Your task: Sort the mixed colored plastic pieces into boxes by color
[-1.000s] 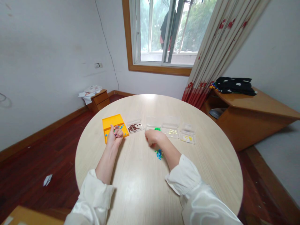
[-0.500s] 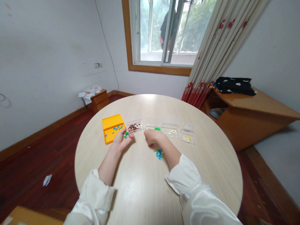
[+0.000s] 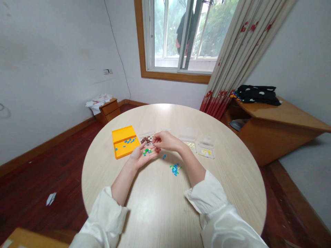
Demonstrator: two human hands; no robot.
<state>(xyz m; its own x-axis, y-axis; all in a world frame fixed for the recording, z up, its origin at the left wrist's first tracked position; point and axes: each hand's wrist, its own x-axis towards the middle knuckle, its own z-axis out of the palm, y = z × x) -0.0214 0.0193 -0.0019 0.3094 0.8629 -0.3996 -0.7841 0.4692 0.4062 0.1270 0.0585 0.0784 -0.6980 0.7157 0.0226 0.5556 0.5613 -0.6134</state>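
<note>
My left hand (image 3: pixel 144 156) is palm up with its fingers stretched out. It carries a few small green, blue and pale yellow building bricks (image 3: pixel 147 151). Just above its fingertips is my right hand (image 3: pixel 165 140), with thumb and fingers pinched together; what they hold is too small to make out. A loose pile of blue, green and pale bricks (image 3: pixel 175 169) lies on the table below my right hand. Between the pile and my hands are a couple of blue bricks (image 3: pixel 164 156).
An open yellow case (image 3: pixel 121 150) with blue bricks stands left of my hands. Behind them is a clear box of brown bricks (image 3: pixel 147 139). Farther right are clear boxes with pale bricks (image 3: pixel 190 145) and yellow bricks (image 3: pixel 206 152). The round table (image 3: pixel 144 213) carries everything.
My right hand has moved up and left from the table to my left fingertips. My left hand has shifted right, bricks still on its palm. Blue bricks now show where my right hand was.
</note>
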